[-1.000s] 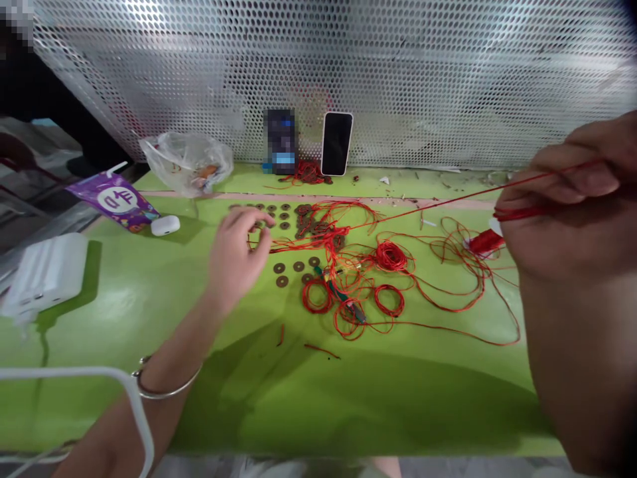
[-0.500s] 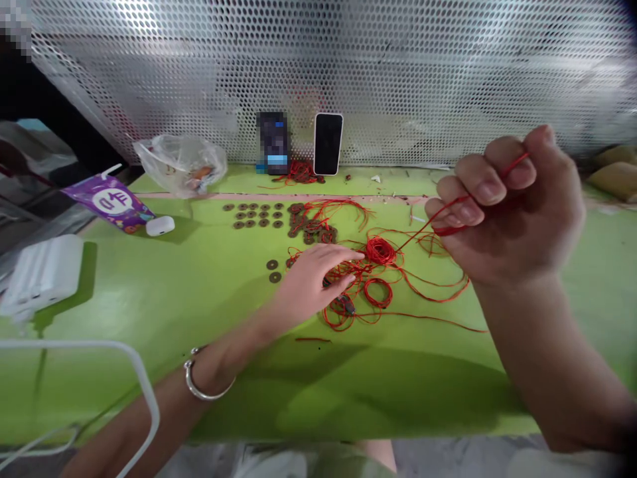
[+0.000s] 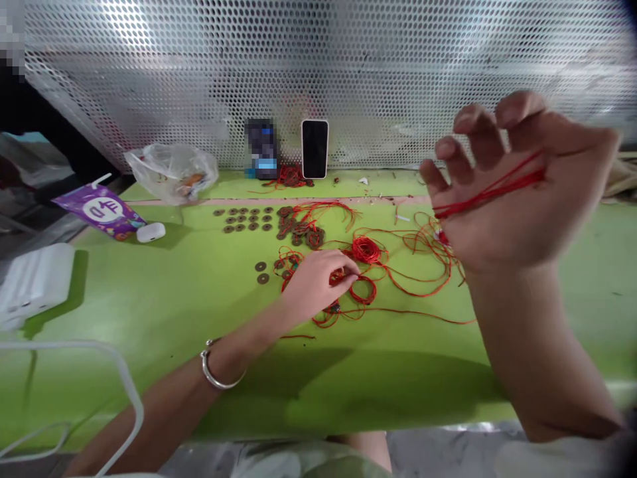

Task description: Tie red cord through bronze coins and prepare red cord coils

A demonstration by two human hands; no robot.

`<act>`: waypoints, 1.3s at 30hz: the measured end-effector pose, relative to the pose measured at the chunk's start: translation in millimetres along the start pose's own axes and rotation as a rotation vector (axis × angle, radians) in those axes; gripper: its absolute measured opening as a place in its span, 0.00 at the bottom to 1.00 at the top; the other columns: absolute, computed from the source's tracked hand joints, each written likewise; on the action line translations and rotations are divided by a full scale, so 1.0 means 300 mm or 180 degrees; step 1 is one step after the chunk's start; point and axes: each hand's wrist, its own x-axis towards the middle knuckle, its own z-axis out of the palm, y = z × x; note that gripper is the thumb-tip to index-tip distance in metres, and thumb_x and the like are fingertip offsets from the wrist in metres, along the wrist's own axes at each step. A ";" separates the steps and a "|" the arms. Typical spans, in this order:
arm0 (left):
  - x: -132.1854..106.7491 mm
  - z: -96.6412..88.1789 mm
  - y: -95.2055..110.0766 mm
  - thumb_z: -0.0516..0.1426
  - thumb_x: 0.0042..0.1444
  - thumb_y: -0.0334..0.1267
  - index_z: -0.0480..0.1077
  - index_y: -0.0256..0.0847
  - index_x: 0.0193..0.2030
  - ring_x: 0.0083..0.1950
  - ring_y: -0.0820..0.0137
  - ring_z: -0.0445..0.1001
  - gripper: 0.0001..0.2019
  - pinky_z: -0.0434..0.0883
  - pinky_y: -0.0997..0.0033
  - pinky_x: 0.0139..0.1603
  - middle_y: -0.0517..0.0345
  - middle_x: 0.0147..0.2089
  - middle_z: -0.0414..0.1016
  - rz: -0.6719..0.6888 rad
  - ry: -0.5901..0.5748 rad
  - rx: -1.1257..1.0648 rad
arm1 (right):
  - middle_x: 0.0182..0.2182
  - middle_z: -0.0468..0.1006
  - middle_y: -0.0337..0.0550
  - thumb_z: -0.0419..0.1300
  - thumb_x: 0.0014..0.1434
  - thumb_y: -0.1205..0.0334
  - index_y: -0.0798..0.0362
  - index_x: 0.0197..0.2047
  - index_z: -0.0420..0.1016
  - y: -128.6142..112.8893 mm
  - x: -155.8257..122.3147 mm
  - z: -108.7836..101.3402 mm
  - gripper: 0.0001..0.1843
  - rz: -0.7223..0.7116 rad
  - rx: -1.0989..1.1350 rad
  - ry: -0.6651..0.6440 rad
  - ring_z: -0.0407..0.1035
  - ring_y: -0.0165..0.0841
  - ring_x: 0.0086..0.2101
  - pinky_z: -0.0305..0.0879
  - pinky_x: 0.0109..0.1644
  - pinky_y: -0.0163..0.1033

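My right hand (image 3: 517,192) is raised above the green table (image 3: 149,312), fingers curled and partly spread, with red cord (image 3: 490,190) wound across the palm. My left hand (image 3: 318,282) rests on the tangle of red cord coils (image 3: 365,251) in the middle of the table, fingers closed in a pinch on a strand there. A silver bangle (image 3: 219,372) is on the left wrist. Several round bronze coins (image 3: 243,218) lie in rows behind the left hand, with two loose coins (image 3: 261,272) beside it.
A perforated metal screen (image 3: 318,73) backs the table. A phone (image 3: 314,149) and a blurred device lean on it. At left are a plastic bag (image 3: 172,172), a purple pouch (image 3: 99,210), a white earbud case (image 3: 150,232), a white box (image 3: 34,282) and a white wire frame (image 3: 119,378).
My left hand moved from the coin rows rightward onto the cord tangle and pinched it. My right hand came in closer and its fist loosened, the cord now wound across it.
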 end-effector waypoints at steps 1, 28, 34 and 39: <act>-0.005 -0.004 -0.002 0.59 0.56 0.32 0.73 0.42 0.35 0.40 0.65 0.76 0.02 0.69 0.62 0.46 0.57 0.37 0.79 -0.0029 0.0025 0.0044 | 0.33 0.68 0.39 0.49 0.55 0.65 0.51 0.28 0.65 -0.010 0.002 -0.002 0.06 0.0261 0.0261 0.0053 0.65 0.28 0.31 0.66 0.37 0.36; -0.163 -0.160 0.006 0.53 0.62 0.31 0.66 0.42 0.42 0.42 0.70 0.73 0.03 0.68 0.71 0.46 0.57 0.41 0.74 0.0118 0.0451 0.0061 | 0.40 0.79 0.42 0.64 0.55 0.58 0.49 0.43 0.75 0.265 -0.213 -0.001 0.12 0.0402 -0.2832 -0.1829 0.72 0.34 0.38 0.67 0.40 0.38; -0.149 -0.156 -0.036 0.53 0.62 0.32 0.65 0.42 0.40 0.42 0.70 0.72 0.02 0.67 0.69 0.47 0.58 0.39 0.72 0.0149 0.0330 -0.0459 | 0.38 0.78 0.40 0.59 0.58 0.65 0.47 0.41 0.75 0.293 -0.210 -0.001 0.08 0.0220 -0.2757 -0.2026 0.72 0.34 0.40 0.67 0.47 0.40; -0.135 -0.128 -0.059 0.54 0.62 0.35 0.64 0.42 0.39 0.43 0.70 0.71 0.01 0.68 0.70 0.47 0.57 0.38 0.70 -0.0231 0.0405 -0.1390 | 0.32 0.78 0.39 0.61 0.56 0.61 0.49 0.35 0.76 0.319 -0.225 -0.014 0.03 0.0391 -0.2835 -0.1824 0.71 0.32 0.32 0.67 0.38 0.37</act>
